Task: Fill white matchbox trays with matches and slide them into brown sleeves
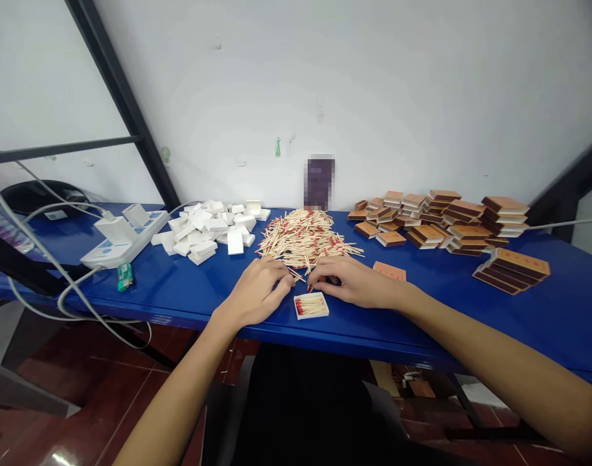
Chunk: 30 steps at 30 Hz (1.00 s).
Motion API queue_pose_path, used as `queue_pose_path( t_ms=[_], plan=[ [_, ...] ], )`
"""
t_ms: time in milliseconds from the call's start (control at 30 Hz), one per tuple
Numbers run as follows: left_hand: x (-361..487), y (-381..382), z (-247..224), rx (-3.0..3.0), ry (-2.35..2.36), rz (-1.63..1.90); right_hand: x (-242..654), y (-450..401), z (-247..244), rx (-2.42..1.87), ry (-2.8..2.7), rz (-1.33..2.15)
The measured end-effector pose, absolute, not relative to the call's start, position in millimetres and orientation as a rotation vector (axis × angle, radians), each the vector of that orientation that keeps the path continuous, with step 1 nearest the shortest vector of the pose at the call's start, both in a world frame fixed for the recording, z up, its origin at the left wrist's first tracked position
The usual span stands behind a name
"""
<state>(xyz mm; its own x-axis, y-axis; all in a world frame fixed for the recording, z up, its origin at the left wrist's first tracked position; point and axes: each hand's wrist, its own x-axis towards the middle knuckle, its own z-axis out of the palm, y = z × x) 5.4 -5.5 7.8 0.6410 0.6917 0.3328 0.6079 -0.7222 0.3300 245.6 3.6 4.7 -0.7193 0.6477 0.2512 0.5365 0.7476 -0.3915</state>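
A heap of loose matches [306,239] with red heads lies on the blue table in front of me. At its near left edge is my left hand [261,290], thumb and forefinger closed together, with matchsticks poking out by the tips. My right hand [349,281] is bent at the heap's near right edge. Its fingers pinch a few matches [310,285], whose red heads show below the fingertips. Between and just below both hands sits a white inner matchbox tray [312,314], partly filled with matches, heads to the left.
White trays [208,226] are piled left of the heap. Brown matchbox sleeves [436,220] are stacked to the right, with one sleeve [390,270] behind my right wrist. A power strip [131,239], cables and a green packet [125,277] lie at the left.
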Motion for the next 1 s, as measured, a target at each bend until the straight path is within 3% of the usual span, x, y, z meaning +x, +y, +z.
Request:
queue_pose_path(
  t_ms=[567,1000],
  plan=[
    [6.3,2.2,0.6,2.64,1.015,0.706,250.0,6.5,1.3,-0.928,-2.542,0.427],
    [4.5,4.3,-0.1,2.724,0.985,0.542,248.0,7.5,-1.6,-0.9,-2.528,0.34]
  ],
)
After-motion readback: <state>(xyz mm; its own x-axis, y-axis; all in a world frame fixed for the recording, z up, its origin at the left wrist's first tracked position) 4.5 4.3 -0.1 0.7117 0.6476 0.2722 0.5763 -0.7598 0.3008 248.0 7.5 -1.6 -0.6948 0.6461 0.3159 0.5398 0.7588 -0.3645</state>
